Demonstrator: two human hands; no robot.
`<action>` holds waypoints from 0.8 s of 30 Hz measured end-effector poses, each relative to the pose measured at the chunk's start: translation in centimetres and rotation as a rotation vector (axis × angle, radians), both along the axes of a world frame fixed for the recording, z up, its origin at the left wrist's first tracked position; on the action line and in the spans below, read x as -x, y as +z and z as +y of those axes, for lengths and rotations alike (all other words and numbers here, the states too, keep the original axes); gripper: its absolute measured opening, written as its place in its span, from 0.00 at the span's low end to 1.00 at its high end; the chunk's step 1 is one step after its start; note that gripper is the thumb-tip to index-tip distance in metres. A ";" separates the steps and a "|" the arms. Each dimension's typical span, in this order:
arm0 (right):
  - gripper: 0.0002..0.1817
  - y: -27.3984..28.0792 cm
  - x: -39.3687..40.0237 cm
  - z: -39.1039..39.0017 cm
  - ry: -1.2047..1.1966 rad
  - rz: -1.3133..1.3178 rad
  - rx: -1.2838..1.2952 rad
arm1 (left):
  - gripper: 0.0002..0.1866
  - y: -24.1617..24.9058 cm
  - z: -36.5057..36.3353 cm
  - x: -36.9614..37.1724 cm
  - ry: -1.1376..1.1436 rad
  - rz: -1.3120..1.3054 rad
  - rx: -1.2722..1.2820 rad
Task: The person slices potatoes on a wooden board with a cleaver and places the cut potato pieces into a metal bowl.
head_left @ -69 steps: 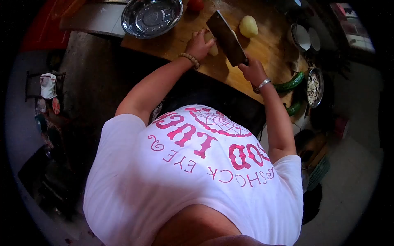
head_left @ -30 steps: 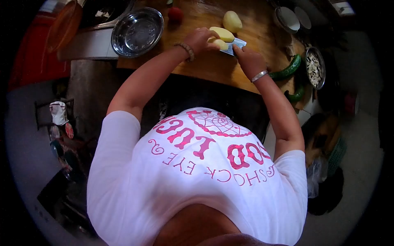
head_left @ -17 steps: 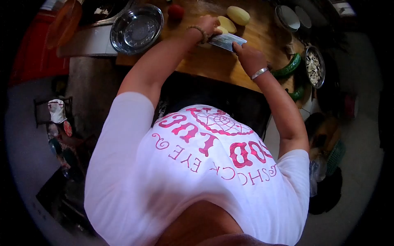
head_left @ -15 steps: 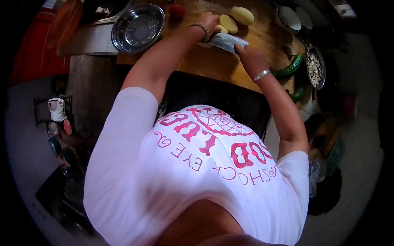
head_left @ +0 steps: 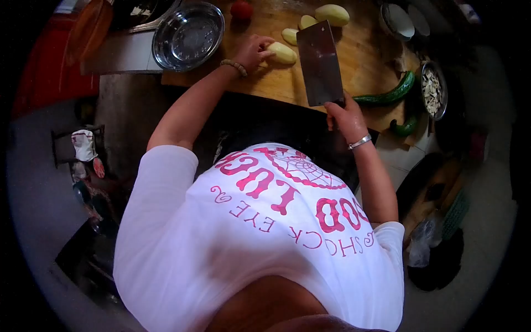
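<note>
My left hand has its fingers closed on the left end of a peeled potato lying on the wooden board. In my right hand is the handle of a cleaver, its broad dark blade turned toward me, pointing away over the board and apart from the potato. Just beyond the blade lie two cut potato pieces, a nearer piece and a farther piece partly covered by the cleaver. A whole peeled potato rests behind them.
A shiny metal basin stands left of the board, near a red tomato. On the right are a long green cucumber, a curved green vegetable, a bowl of chopped pale pieces and a white bowl.
The cleaver has come away from the potato and swung upright, its blade face now showing. My left hand has moved left and nearer with the potato; my right hand has drawn back.
</note>
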State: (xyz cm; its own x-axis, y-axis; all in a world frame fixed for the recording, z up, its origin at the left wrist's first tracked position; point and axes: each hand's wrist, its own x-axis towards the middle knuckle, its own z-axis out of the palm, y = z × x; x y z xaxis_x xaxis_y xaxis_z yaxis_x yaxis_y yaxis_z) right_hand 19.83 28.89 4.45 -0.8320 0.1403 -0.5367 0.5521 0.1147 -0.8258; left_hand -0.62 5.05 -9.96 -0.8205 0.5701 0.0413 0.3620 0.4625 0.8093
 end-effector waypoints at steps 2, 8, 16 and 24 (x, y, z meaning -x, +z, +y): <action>0.14 0.1 -0.3 -2.3 -0.053 0.001 0.057 | 0.20 0.0 0.3 -0.8 -0.031 -0.148 -0.037; 0.19 0.3 -1.9 -6.7 -0.121 -0.051 -0.050 | 0.18 -1.2 0.7 -1.6 0.039 -0.232 -0.101; 0.21 -0.5 -3.9 -9.8 -0.170 -0.030 -0.171 | 0.15 -0.8 0.8 -2.2 0.121 -0.244 -0.134; 0.14 -3.9 -0.8 -11.1 -0.139 -0.132 -0.117 | 0.13 -0.5 0.3 -1.7 0.024 -0.167 -0.140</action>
State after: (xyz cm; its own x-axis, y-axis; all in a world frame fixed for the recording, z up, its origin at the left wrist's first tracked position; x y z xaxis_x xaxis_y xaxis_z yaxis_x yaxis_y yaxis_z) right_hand 20.59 17.79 0.55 -0.7240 0.3167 -0.6128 0.6716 0.1208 -0.7310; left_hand 1.11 5.38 -10.43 -0.8357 0.5489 -0.0185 0.2082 0.3477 0.9142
